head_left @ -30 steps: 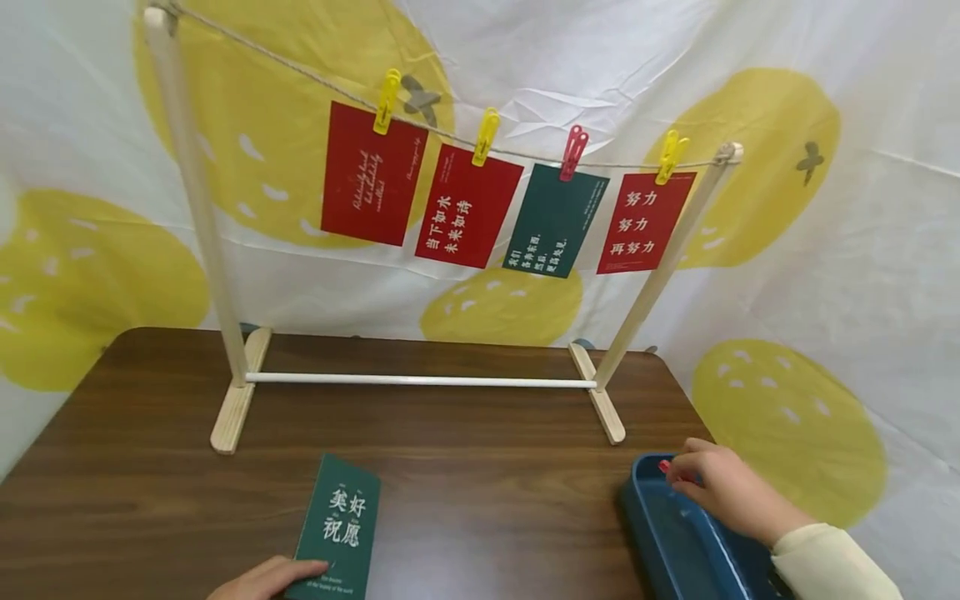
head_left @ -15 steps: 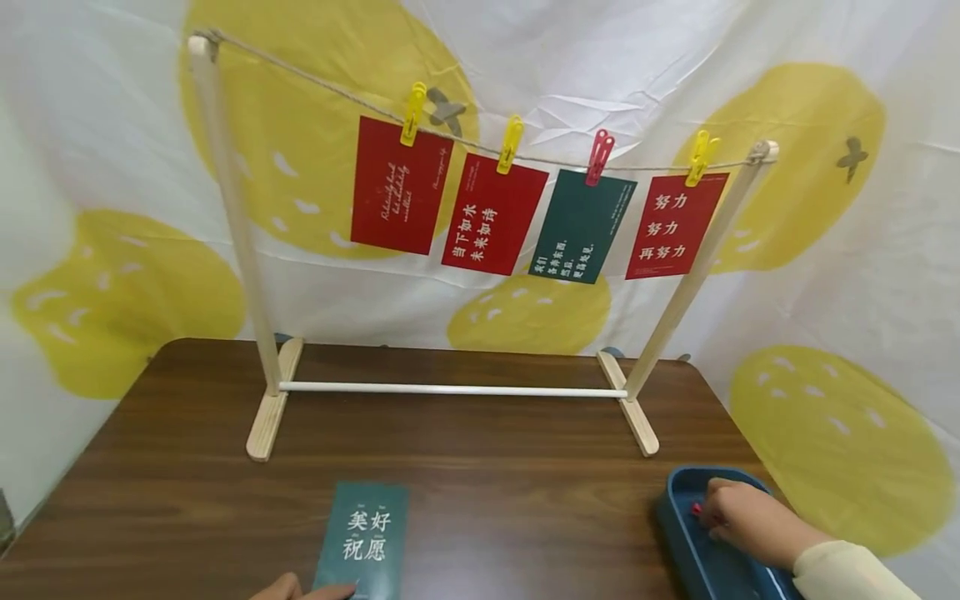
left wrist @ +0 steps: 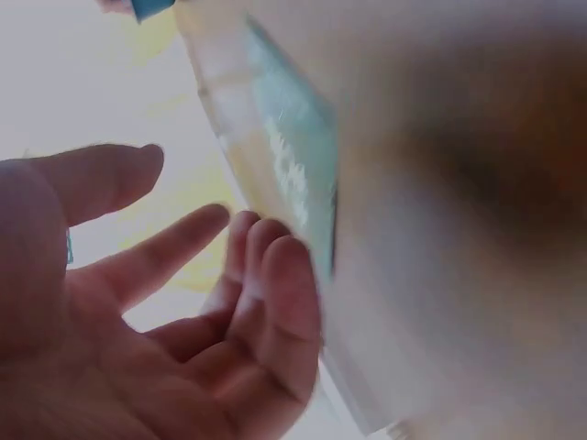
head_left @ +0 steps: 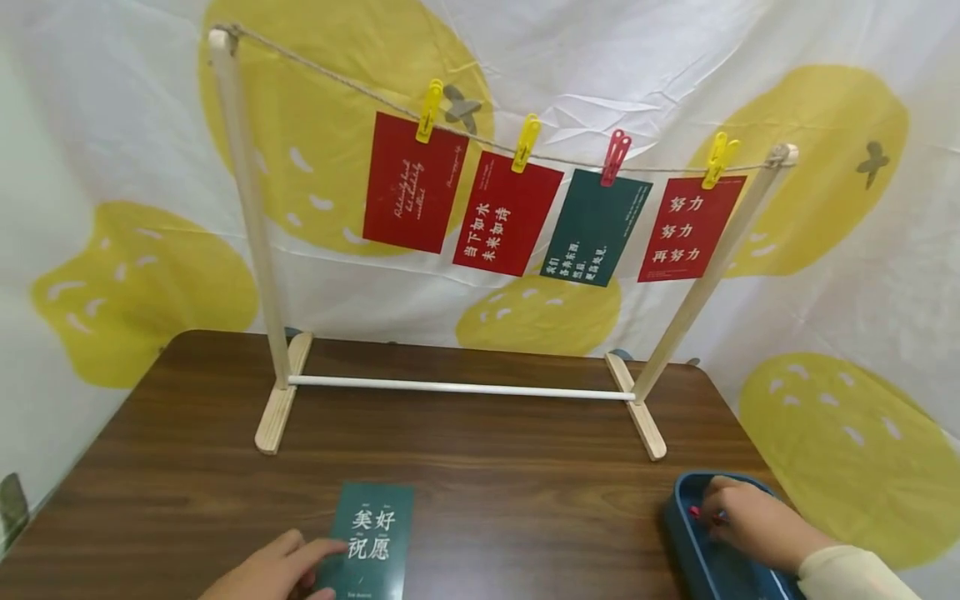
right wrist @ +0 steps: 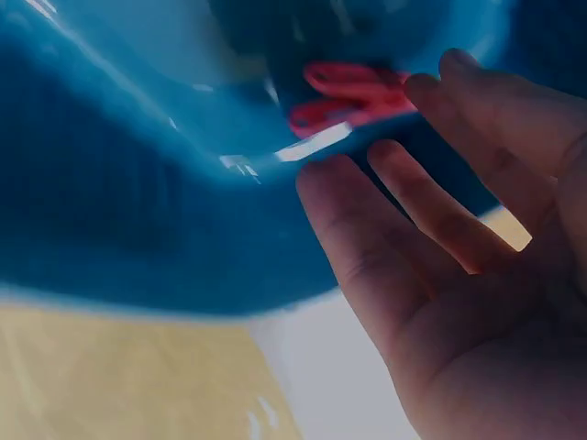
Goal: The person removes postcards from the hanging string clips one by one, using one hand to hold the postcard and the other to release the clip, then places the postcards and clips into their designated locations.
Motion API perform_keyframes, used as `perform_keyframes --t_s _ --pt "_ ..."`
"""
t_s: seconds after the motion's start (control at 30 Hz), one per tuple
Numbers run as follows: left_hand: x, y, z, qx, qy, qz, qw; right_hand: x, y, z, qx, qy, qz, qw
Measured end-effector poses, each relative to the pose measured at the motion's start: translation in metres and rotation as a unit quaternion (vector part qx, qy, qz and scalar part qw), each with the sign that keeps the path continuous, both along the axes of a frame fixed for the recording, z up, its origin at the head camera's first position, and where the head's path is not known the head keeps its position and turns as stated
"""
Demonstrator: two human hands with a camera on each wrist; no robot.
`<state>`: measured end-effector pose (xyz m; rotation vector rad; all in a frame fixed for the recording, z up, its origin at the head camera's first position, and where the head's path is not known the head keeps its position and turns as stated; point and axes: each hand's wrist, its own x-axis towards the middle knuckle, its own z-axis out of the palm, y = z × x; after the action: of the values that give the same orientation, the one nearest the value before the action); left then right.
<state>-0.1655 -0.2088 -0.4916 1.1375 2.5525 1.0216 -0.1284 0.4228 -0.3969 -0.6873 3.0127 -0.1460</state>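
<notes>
Here's the left hand (head_left: 262, 571), fingers loose and thumb apart, index reaching over the green card (head_left: 382, 533) on the table (head_left: 510, 500); contact, I can't tell. Over in the blue tray (head_left: 681, 533), the right hand's (head_left: 753, 521) fingertips are right at a red clip (right wrist: 362, 92), and whether they pinch it, I can't tell! Catch only its end and it could slip back; nudge the card and it might skid across that smooth, brown, glossy wood-grain. Behind, four cards hang clipped from a string (head_left: 330, 77) before white cloth (head_left: 547, 50) patterned yellow.
</notes>
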Motion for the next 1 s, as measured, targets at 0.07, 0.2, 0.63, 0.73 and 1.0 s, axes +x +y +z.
perform_keyframes --t_s 0.07,0.2,0.63,0.73,1.0 --pt "0.0 0.003 0.027 -0.025 -0.02 0.047 0.9984 0.001 -0.006 0.011 0.009 0.009 -0.02 0.9997" --pt "-0.001 0.008 0.068 -0.01 0.078 0.132 0.9882 0.0 -0.023 0.039 0.027 0.044 -0.038 0.9979" --pt "-0.075 0.008 0.159 0.129 0.218 0.215 0.943 -0.025 -0.114 0.149 -0.017 0.176 0.014 0.9841" --pt "-0.086 0.006 0.169 0.137 0.199 0.22 0.9452 -0.035 -0.136 0.166 -0.025 0.187 0.029 0.9816" --pt "-0.101 0.012 0.184 0.158 0.173 0.222 0.9464 -0.058 -0.177 0.201 -0.039 0.171 0.046 0.9835"
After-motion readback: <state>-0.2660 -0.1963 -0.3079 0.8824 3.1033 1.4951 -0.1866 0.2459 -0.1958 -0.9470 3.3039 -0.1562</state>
